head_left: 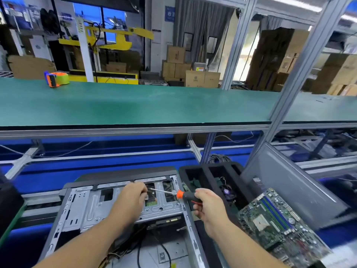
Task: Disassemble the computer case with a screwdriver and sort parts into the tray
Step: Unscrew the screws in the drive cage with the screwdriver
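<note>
Head view: a person worked over an opened computer case (123,207) lying on its side, the tray (202,171) of black foam just beside it on the right.
Right hand: the right hand (207,205) had its fingers (199,206) curled round the black and orange handle of the screwdriver (181,194), the shaft running leftward and slightly up.
Left hand: the left hand (133,196) rested on the metal drive cage (119,202); its fingers (142,187) were bent at the screwdriver's tip, though whether they pinched a screw I could not tell.
Case relative to fingers: directly beneath both hands, the cage touching the left palm.
Step in hand: apparently loosening a screw in the cage.
Doing it well: keep the tip square in the screw head, press along the shaft, and let the left fingers steady the tip and catch the screw.
Other parts: a motherboard (278,225) lay to the right of the right hand, near the tray.
</note>
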